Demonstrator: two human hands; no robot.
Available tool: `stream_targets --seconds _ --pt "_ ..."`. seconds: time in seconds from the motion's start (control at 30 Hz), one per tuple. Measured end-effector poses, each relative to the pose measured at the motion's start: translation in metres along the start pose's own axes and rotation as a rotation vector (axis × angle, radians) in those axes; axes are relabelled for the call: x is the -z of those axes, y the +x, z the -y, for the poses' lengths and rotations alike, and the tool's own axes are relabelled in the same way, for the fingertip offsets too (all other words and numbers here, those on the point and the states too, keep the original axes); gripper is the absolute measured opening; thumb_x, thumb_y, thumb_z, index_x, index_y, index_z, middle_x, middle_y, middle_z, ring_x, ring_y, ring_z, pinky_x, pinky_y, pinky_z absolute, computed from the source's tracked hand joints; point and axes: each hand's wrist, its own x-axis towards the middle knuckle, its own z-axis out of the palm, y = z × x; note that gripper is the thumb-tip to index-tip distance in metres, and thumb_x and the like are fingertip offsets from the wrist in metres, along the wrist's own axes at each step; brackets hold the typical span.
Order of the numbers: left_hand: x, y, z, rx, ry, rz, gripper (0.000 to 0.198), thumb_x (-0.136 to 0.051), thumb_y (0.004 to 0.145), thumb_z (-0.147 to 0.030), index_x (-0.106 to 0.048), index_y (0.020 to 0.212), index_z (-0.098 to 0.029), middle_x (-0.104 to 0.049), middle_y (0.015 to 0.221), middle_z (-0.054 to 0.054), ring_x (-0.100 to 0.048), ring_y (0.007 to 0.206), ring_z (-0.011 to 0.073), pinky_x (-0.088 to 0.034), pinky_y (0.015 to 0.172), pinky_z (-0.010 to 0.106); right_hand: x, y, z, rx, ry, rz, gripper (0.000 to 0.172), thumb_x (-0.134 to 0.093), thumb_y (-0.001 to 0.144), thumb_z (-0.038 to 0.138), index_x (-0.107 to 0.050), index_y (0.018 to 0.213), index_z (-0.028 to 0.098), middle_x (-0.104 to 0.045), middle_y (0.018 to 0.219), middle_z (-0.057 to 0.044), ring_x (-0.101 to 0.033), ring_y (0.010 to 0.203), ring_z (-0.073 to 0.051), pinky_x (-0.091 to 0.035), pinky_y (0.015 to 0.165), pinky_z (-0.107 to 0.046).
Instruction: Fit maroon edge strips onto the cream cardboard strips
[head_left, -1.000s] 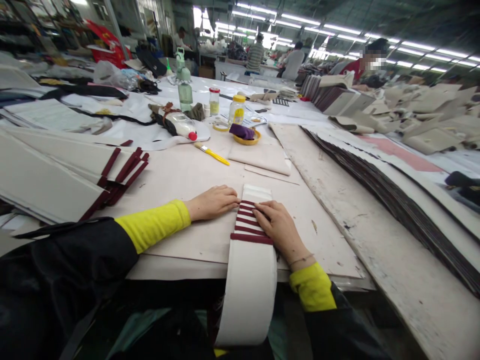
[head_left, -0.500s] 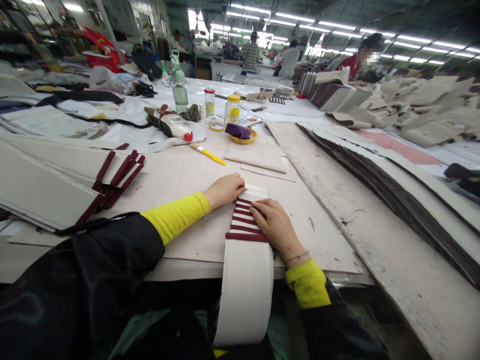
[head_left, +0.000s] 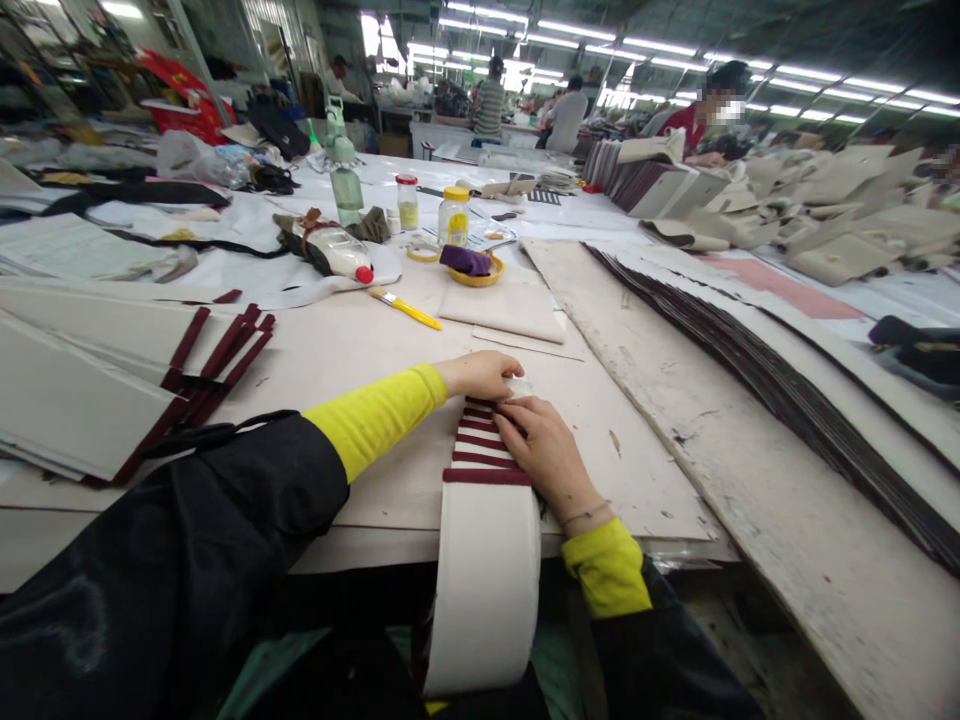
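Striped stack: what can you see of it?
The stack looks like overlapping off-white strips with maroon edges forming stripes; the material looks smooth and flexible. Its far part lies on the table; its near end curves down past the edge. The left hand touches the white far end, the right hand its right side.

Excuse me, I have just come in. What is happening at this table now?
Someone has both hands on a row of overlapping pale pieces with dark red edges. The left hand is at their far end, its exact grip hard to see; the right hand rests along their right side. The nearest piece hangs over the table's near edge. Similar pieces lie to the left, and a yellow brush lies beyond the hands.
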Motion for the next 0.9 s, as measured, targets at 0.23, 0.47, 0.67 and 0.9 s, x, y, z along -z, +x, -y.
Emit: stream_targets --seconds 0.23,0.47,0.67,0.9 --pt "-0.009 0.0 0.0 -0.115 0.094 -0.046 0.036 -0.053 0.072 -0.014 -0.057 0.109 -0.013 -0.057 0.108 0.008 -0.053 0.099 0.0172 -0.038 0.088 0.024 0.004 -0.003 0.005 -0.073 -0.128 -0.024 0.021 -0.043 0.084 0.027 -0.063 0.087 0.02 -0.062 0.087 -0.007 -0.053 0.087 -0.021 -0.043 0.079 -0.034" --pt "-0.021 -0.007 0.0 -0.221 0.156 -0.175 0.026 -0.047 0.08 -0.015 -0.059 0.103 -0.014 -0.055 0.101 0.008 -0.05 0.097 0.018 -0.038 0.087 0.027 0.005 -0.007 0.005 -0.212 -0.231 -0.103 0.026 -0.048 0.081 0.04 -0.056 0.09 0.018 -0.06 0.084 -0.008 -0.052 0.083 -0.024 -0.042 0.073 -0.036" --pt "-0.026 -0.01 0.0 -0.253 0.213 -0.207 0.024 -0.044 0.083 -0.018 -0.061 0.1 -0.015 -0.055 0.096 0.007 -0.05 0.093 0.0177 -0.039 0.085 0.027 0.0 -0.006 -0.005 -0.295 -0.18 -0.149 0.053 -0.053 0.074 0.048 -0.046 0.11 0.01 -0.059 0.094 -0.013 -0.053 0.088 -0.026 -0.043 0.077 -0.039" --pt "-0.026 -0.014 -0.002 -0.286 0.286 -0.21 0.022 -0.042 0.085 -0.019 -0.062 0.093 -0.016 -0.056 0.091 0.007 -0.05 0.085 0.0171 -0.039 0.077 0.027 -0.003 -0.006 -0.012 -0.296 -0.121 -0.155 0.066 -0.055 0.073 0.046 -0.037 0.123 0.007 -0.057 0.103 -0.016 -0.052 0.095 -0.027 -0.042 0.084 -0.042"
